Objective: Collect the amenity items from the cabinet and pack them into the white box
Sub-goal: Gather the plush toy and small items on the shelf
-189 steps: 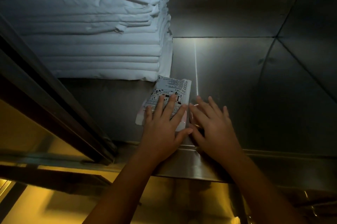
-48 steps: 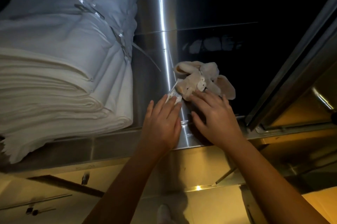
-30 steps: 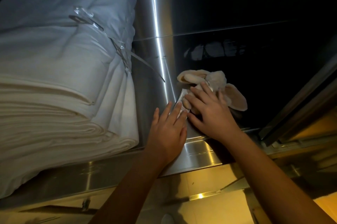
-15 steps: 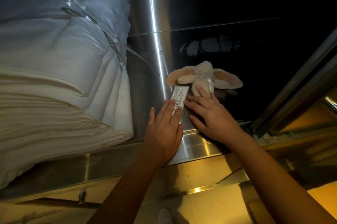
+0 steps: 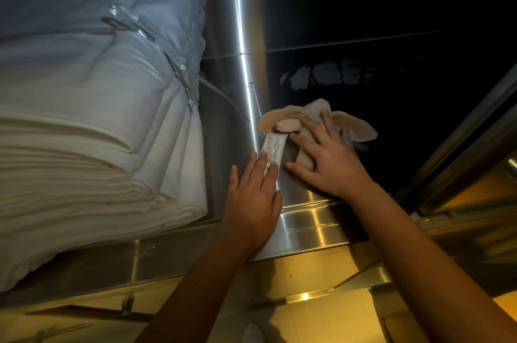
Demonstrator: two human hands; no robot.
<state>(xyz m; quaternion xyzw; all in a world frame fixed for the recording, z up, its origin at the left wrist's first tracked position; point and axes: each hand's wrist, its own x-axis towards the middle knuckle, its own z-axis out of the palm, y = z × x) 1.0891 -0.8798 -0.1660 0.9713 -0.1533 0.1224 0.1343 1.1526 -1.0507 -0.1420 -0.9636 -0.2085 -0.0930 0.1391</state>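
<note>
A small white printed packet lies on the steel cabinet shelf. My left hand rests flat with its fingertips on the packet's near end, fingers apart. Just right of the packet lies a bundle of cream, soft, slipper-like amenity items. My right hand lies spread over that bundle, fingers on top and thumb at its near end, pressing rather than clearly gripping. The white box is out of view.
A tall stack of folded white linen, tied with clear plastic strapping, fills the shelf's left side. A dark sliding door frame slants along the right. The cabinet's back is dark and reflective.
My right hand has moved forward onto the soft bundle, covering more of it. My left hand stays on the packet's near end. The view has shifted slightly.
</note>
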